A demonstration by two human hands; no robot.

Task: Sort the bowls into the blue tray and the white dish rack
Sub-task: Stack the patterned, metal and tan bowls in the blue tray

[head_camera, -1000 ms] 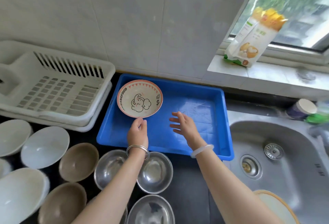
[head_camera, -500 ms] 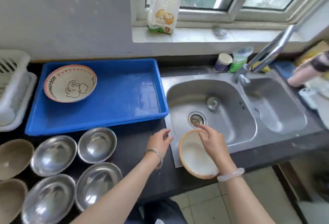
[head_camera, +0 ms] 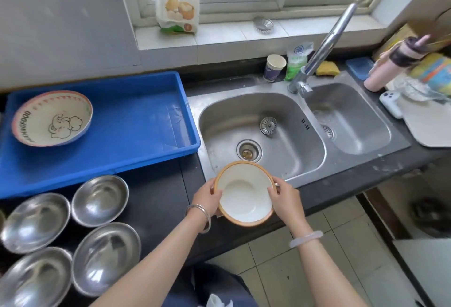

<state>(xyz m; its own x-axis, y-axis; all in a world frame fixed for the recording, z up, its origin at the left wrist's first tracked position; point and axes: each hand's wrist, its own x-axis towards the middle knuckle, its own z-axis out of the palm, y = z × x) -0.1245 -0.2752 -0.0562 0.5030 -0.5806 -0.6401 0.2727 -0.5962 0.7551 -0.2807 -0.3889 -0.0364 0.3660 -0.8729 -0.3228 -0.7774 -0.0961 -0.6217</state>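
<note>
four steel bowls (head_camera: 100, 200); one elephant bowl (head_camera: 52, 118) in the blue tray (head_camera: 136, 121); one white bowl (head_camera: 244, 194), now gripped by left hand (head_camera: 207, 196) and right hand (head_camera: 285, 199), earlier right only.

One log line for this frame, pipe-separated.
left hand: grips white bowl rim | right hand: grips opposite rim | white bowl: at sink front edge | blue tray: holds elephant bowl

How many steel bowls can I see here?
4 steel bowls on the counter below the tray: one back right, one back left, one front right, one front left. More may be off-frame left.
</note>
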